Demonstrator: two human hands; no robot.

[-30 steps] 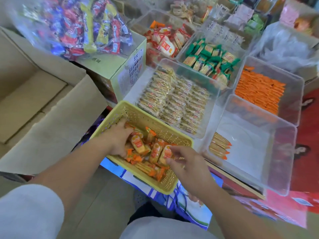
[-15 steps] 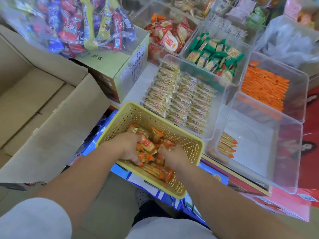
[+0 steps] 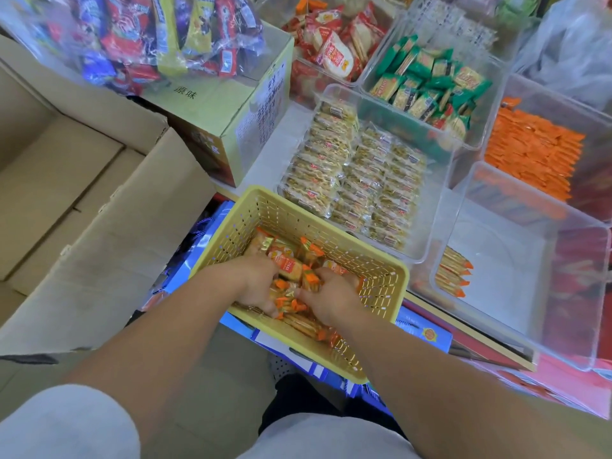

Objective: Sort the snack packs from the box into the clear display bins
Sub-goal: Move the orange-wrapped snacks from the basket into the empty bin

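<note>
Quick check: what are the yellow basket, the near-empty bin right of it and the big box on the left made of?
Yellow basket: apparently moulded plastic, matte, walls pierced by slot rows. Near-empty bin: clear rigid plastic, perhaps acrylic, glossy; packs show through its wall. Big box: brown cardboard, dull, with creased flaps.

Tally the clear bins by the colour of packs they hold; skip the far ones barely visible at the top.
Red-and-white packs: 1
Green packs: 1
Pale cracker packs: 1
Orange packs: 2 (full bin, nearly empty bin)
Total: 5 bins
</note>
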